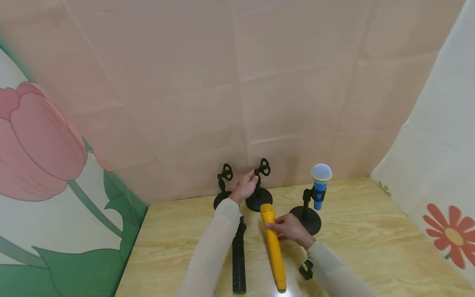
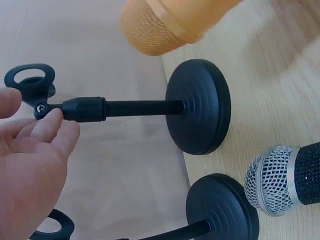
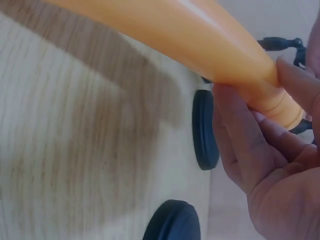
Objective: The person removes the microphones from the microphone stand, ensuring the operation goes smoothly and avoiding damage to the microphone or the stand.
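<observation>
Yellow mic (image 1: 276,255): near side of the middle stand (image 2: 135,108), head end toward it. Shadow in the right wrist view suggests it's off the table (image 1: 167,247), at least partly. My read of the step: pairing it with that stand; the two are apart.
Black mic (image 1: 239,264): lying near side of the middle stand, slightly left. Left sleeve (image 1: 209,251) hides its head from the head view; left wrist view gives it: silver mesh, sparkly body.
Right hand (image 1: 293,228): near side of the middle stand, to its right. Fingers clamped on the yellow mic below the head; right wrist view shows thumb one side, fingers the other.
Blue mic (image 1: 320,187): head up in the right stand (image 1: 306,214), right of the middle stand. Neither wrist view catches it.
Left hand (image 1: 245,187): at the middle stand, fingers bent round the joint under the clip (image 2: 37,92). Can't judge how firmly.
Clip: top of the middle stand. Left wrist view shows its screw (image 2: 41,107); head view too small. Next move, I'd guess, calls for lining up mic body and clip, stand steadied.
Left stand (image 1: 222,185): just left of the middle stand, upright, no mic in it.
</observation>
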Demonstrator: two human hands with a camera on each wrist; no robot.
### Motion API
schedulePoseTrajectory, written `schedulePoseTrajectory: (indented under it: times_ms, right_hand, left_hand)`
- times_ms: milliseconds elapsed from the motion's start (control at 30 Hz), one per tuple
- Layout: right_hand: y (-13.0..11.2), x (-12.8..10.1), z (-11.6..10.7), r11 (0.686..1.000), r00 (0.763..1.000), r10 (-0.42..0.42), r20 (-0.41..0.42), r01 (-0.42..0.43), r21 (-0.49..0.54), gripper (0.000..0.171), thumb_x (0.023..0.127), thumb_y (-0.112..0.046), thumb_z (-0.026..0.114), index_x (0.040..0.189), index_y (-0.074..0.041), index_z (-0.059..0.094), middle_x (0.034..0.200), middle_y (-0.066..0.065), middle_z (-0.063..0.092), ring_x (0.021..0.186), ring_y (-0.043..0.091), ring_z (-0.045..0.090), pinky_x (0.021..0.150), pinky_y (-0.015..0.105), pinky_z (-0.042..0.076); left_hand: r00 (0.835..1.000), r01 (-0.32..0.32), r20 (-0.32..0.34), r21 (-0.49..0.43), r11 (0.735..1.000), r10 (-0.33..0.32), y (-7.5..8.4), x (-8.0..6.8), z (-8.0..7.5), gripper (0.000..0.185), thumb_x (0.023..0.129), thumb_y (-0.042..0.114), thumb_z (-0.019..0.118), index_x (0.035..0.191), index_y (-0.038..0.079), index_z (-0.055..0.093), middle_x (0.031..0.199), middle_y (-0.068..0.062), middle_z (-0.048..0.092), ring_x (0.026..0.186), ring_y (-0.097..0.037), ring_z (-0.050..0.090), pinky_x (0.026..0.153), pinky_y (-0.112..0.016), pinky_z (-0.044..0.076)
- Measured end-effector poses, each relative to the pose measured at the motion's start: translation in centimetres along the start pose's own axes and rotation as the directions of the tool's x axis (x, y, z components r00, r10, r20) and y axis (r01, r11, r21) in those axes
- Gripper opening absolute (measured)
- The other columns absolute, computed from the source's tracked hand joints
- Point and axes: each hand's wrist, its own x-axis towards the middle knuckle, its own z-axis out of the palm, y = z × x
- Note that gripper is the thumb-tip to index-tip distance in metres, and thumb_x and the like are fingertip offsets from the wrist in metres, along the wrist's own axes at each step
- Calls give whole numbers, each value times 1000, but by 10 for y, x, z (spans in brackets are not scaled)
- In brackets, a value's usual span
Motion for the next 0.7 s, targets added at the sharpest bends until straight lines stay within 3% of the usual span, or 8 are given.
schedulePoseTrajectory:
  times_ms: [233, 467, 700]
  right_hand:
    - [5, 9, 7, 994, 996, 81, -47, -84, -66, 37, 89, -34, 77, 93, 2, 73, 81, 7, 66, 73, 21, 66, 67, 39, 61]
    - [12, 17, 14, 988, 991, 117, -67, -123, -98, 37, 91, -35, 75, 90, 2, 73, 76, 6, 66, 70, 23, 66, 65, 36, 60]
    - [18, 24, 22, 976, 985, 129, -113, -146, -160, 37, 90, -37, 76, 81, -1, 74, 67, 5, 65, 62, 20, 63, 56, 29, 53]
  left_hand:
    - [1000, -7, 10, 12, 1000, 7, -7, -4, -4, 50, 109, 24, 41, 155, 7, 34, 156, -9, 40, 142, -26, 39, 116, -43, 30]
    - [1000, -29, -6, 12, 1000, 29, -15, -11, -4, 50, 108, 24, 47, 152, 4, 39, 150, -13, 48, 137, -28, 45, 114, -43, 34]
    - [998, -62, 15, 7, 998, 62, -28, -24, -3, 48, 107, 21, 48, 151, 3, 41, 150, -13, 48, 138, -27, 45, 113, -43, 35]
